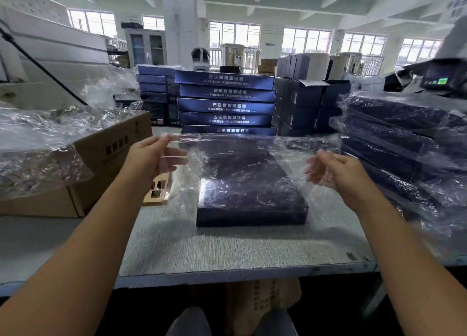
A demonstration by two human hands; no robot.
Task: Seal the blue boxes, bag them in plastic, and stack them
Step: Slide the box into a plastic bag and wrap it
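Stack of blue boxes at far edge of worktop: white Chinese headline on each front side, begins "古法", remaining characters too blurred to read. Smaller white line beneath it, illegible.
Brown carton at left edge: dark printed characters on side panel, unreadable.
Darker boxes left of stack: small white marks low on sides, unreadable.
Machine display at far right: green lit panel, digits not legible.
Carton under worktop: vertical printed characters, unreadable.

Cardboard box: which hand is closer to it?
Left. The left hand, holding the plastic bag, is beside the cardboard box; the right hand is beyond the blue box.
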